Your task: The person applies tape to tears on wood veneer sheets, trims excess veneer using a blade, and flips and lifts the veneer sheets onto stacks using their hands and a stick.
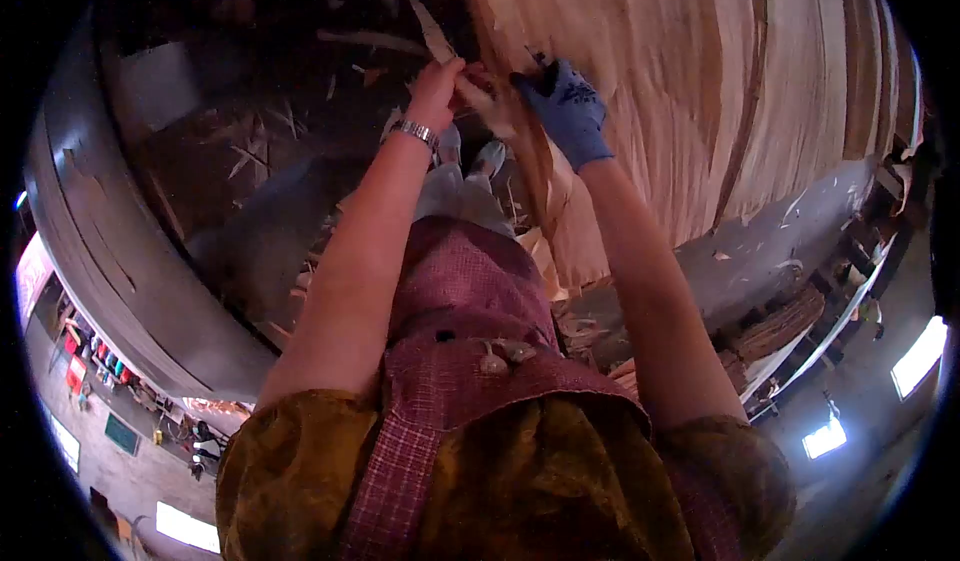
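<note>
My bare left hand (437, 89), with a metal watch at the wrist, is closed on a thin pale wood strip (430, 29) that points up and away from me. My right hand (570, 116) wears a blue-grey glove and lies at the near left part of a wide stack of thin wood sheets (680, 81). Its fingers are bent around a small dark object (540, 58) too unclear to name. The hands are a short way apart, on either side of the stack's left edge.
Wood scraps (255, 151) litter the dark floor on the left. A long grey metal beam or machine edge (110, 231) curves along the left side. Below the sheets runs a grey surface (740, 251) with shavings. More wood pieces (785, 326) lie at the right.
</note>
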### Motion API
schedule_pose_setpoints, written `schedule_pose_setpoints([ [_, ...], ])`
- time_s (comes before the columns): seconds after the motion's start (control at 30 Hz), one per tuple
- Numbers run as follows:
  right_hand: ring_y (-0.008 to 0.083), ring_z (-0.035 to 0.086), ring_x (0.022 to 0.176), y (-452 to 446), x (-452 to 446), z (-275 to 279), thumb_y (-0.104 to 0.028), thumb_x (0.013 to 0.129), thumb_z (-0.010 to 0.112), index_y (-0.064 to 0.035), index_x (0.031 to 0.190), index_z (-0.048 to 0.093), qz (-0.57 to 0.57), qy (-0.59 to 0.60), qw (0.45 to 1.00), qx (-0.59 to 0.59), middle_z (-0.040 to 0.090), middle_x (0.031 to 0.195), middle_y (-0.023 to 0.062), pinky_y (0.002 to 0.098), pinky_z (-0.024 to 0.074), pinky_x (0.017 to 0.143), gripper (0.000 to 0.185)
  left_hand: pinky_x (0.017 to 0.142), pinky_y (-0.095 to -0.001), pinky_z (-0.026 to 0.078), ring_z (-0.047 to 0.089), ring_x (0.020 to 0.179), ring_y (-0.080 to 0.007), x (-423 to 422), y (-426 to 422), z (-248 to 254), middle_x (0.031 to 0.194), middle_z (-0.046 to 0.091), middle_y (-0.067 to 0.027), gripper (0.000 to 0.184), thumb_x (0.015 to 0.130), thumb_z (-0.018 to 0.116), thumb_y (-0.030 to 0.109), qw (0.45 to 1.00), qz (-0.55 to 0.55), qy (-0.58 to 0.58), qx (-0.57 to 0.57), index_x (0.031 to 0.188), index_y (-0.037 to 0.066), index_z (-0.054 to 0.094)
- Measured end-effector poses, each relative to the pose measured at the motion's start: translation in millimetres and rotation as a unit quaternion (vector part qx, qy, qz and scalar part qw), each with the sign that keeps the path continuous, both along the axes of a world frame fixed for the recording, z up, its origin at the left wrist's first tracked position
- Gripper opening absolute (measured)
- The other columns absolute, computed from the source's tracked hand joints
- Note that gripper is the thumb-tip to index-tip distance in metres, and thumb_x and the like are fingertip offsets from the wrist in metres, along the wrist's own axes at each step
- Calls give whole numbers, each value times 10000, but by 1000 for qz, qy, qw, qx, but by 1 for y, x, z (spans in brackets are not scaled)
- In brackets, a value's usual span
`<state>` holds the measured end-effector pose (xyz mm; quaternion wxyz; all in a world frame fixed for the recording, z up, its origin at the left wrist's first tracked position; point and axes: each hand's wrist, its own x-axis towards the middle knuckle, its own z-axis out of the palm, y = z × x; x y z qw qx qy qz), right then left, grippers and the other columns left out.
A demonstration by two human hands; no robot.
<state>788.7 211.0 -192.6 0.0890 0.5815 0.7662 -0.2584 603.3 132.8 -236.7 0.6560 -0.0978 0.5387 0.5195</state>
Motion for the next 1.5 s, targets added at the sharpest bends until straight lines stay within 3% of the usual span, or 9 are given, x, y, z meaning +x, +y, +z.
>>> schedule_pose_setpoints([
  [0.3,368,643,979,3,-3,-18,-641,766,645,-72,1124,538,10,-22,1000,9,659,1051,193,471,513,816,680,764,-305,511,629,837,-134,65,-118,9,971,645,-63,292,943,586,261,964,-263,38,13,1141,51,548],
  [0.47,382,637,975,8,2,-29,-640,778,633,-78,1110,533,17,5,1000,8,657,1043,205,481,509,811,661,839,-357,482,607,993,-203,41,-240,-12,1082,654,-95,412,933,607,335,826,-542,155,22,1210,36,553],
  [0.53,381,634,976,11,4,-28,-636,790,625,-85,1113,541,9,5,1000,-3,657,1035,202,481,506,808,645,823,-402,491,630,980,-289,-10,-312,-46,1091,651,-174,380,936,586,301,733,-555,375,122,1200,27,575],
  [0.8,357,621,1010,17,38,48,-551,846,634,-84,1077,636,-37,165,984,-48,672,1022,166,433,485,825,521,731,-465,509,635,836,-386,-240,-409,-19,934,655,-229,402,942,546,336,627,-565,488,-223,1056,-42,619],
  [0.83,358,628,990,13,46,56,-529,857,635,-77,1059,644,-56,175,983,-26,677,994,167,427,492,808,494,683,-458,519,648,777,-368,-244,-379,10,887,659,-221,413,943,549,348,541,-608,516,-267,1039,-48,618],
  [0.9,368,640,850,5,56,58,-411,903,622,-62,986,644,-43,272,956,97,659,859,179,452,494,711,359,562,-430,494,626,646,-304,-220,-280,80,803,644,-176,416,936,566,384,814,-295,401,-300,999,-24,618],
  [1.03,389,644,876,-12,70,41,-403,904,626,-67,971,649,-57,211,975,21,674,958,185,455,508,700,343,390,-339,392,542,462,-165,-251,-153,63,699,607,-79,335,924,609,384,970,-43,215,-102,962,51,608],
  [1.37,365,658,865,60,-61,38,-252,927,620,-28,984,651,-230,138,962,-54,667,926,223,411,510,717,233,598,-298,446,628,990,-173,-320,307,-32,1388,494,-55,659,881,651,161,922,-220,312,57,1458,96,338],
  [1.5,389,647,917,137,-137,52,-256,938,597,-44,1136,625,-225,170,957,-73,656,975,233,421,519,748,291,852,-373,499,622,1025,-256,-289,333,-69,1071,651,-110,496,783,685,196,875,-294,374,88,1238,48,553],
])
